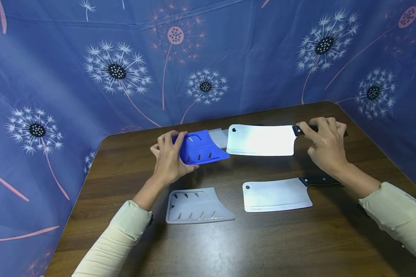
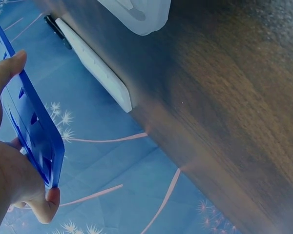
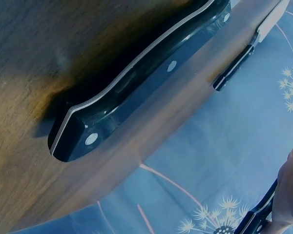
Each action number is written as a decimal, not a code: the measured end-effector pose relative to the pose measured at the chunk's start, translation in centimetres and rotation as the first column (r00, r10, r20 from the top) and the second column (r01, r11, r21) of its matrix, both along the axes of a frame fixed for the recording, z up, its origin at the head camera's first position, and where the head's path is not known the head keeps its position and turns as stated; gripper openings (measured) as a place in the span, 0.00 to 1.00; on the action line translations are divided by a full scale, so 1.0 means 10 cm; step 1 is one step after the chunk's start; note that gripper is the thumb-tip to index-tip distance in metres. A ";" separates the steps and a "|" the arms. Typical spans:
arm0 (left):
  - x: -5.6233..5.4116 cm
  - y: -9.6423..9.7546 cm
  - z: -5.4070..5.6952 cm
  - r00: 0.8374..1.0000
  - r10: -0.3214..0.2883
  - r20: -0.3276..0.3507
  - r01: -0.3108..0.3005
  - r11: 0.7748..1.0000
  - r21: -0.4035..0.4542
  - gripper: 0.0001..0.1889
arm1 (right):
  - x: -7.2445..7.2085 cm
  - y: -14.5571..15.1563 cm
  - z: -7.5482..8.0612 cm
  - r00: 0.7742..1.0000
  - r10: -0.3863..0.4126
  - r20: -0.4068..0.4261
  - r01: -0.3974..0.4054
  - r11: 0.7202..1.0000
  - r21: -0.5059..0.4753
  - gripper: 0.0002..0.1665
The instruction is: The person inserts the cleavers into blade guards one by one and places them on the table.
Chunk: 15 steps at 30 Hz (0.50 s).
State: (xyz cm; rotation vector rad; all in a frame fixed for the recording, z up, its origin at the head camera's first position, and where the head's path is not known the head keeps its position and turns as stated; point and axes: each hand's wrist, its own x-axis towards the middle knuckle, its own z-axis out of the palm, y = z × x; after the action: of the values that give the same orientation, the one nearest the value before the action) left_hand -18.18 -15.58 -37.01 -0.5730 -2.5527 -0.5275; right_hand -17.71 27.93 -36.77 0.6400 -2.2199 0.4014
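Observation:
My left hand (image 1: 170,157) grips a blue plastic blade guard (image 1: 199,148) by its left end, thumb along the lower edge and fingers over the top. In my right hand (image 1: 327,144) is a cleaver (image 1: 260,141), held by its black handle with the broad blade pointing left. The blade's front end is right beside the guard's pointed right corner, both raised over the table. Nearer to me lie a second cleaver (image 1: 277,195), its riveted black handle (image 3: 151,83) to the right, and a translucent whitish blade guard (image 1: 197,207) to its left.
The brown wooden table (image 1: 124,169) has a rounded back edge against a blue dandelion-print cloth (image 1: 242,77). Near that edge, partly hidden behind the raised things, lies a knife with a black handle (image 3: 234,68) and a white guard (image 2: 95,66) around its blade.

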 end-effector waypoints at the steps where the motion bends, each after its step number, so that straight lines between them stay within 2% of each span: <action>1: 0.00 0.00 0.00 1.000 0.001 0.004 -0.001 1.000 -0.001 0.55 | 0.00 -0.01 0.00 1.000 0.000 0.001 0.000 1.000 0.002 0.46; 7: 0.01 -0.01 -0.01 1.000 0.005 0.024 -0.005 1.000 -0.014 0.55 | 0.00 -0.04 -0.03 1.000 0.010 0.013 -0.010 1.000 0.000 0.47; 15: 0.03 -0.04 -0.04 1.000 -0.015 0.014 0.016 1.000 -0.026 0.54 | -0.02 -0.06 -0.03 0.999 0.053 0.006 -0.053 0.999 0.008 0.48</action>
State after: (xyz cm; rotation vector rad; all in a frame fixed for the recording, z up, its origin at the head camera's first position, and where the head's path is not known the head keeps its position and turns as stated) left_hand -17.90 -15.99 -37.42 -0.6005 -2.5733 -0.5062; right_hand -17.92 27.29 -37.05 0.7039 -2.2145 0.4216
